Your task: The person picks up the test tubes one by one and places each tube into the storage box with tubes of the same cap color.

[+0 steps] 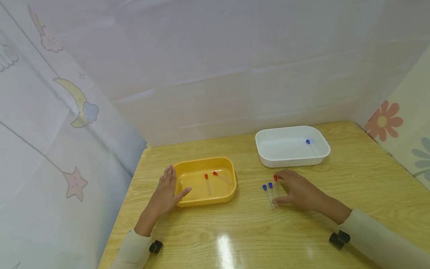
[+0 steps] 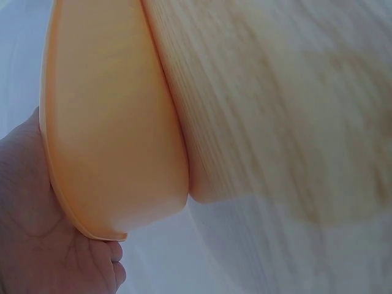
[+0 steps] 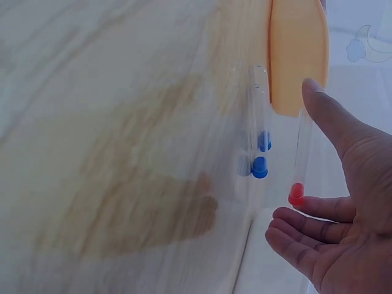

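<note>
We saw a white tray (image 1: 289, 163) beyond the right hand (image 1: 299, 191), holding one blue-capped tube (image 1: 308, 142); left of centre, the yellow tray (image 1: 201, 203) held two red-capped tubes (image 1: 207, 185). Right of centre, two blue tubes (image 1: 267, 196) lay beside the third red tube (image 1: 276, 178), which our right hand pinched. Our left hand (image 1: 167, 191) touched the yellow tray, fingers straight.

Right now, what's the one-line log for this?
left hand: touches yellow tray | right hand: holds red-capped tube | white tray: blue-capped tube inside
</note>
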Motion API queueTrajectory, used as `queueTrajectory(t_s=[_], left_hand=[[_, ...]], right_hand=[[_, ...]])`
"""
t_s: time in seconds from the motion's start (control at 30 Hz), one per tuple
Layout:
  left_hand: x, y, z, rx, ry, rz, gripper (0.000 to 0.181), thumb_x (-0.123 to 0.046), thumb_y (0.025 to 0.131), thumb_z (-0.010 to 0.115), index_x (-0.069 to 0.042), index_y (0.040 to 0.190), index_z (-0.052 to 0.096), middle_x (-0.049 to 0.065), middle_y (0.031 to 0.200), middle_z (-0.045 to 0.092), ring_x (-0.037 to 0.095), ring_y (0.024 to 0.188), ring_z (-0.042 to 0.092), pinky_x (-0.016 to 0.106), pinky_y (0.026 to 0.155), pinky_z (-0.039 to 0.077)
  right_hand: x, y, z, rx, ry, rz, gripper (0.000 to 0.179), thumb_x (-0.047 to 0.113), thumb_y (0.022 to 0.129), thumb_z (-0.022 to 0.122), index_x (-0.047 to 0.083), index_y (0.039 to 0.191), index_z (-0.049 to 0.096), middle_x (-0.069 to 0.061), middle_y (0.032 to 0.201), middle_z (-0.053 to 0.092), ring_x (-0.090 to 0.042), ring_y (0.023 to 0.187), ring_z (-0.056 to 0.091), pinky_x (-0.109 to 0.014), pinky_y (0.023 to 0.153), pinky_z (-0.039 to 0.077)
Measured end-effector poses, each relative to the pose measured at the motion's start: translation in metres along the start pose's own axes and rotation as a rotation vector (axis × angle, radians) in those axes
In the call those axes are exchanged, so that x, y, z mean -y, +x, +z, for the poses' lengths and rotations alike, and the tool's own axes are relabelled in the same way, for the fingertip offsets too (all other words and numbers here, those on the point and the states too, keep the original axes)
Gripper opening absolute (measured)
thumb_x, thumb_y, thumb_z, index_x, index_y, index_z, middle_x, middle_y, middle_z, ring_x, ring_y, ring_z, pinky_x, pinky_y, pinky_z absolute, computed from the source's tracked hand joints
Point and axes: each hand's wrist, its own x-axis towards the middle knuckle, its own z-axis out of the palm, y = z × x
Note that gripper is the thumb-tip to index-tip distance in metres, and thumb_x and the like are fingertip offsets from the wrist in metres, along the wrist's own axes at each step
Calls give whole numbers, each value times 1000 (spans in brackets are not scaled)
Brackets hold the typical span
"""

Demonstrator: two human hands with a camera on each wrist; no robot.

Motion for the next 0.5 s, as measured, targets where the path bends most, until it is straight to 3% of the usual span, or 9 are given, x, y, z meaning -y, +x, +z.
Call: queueTrajectory(t_s=[0.27,0.5], left_hand=[[-1,1,-2,7,2,2,103,-64,100,48,6,159,2,17,167,-11,33,155,-9,56,123,3],[0,-1,-2,9,-3,2,103,-64,100,48,6,159,2,17,167,-11,33,155,-9,57,123,3]], right_hand=[[14,5,-1,-37,33,-36,82,54,70,89,-1,124,62,-13,121,64,-33,113,60,-53,94,51],[33,15,-5,-17,31,-74,87,55,71,88,-2,131,60,-10,118,65,-30,110,62,-50,92,53]])
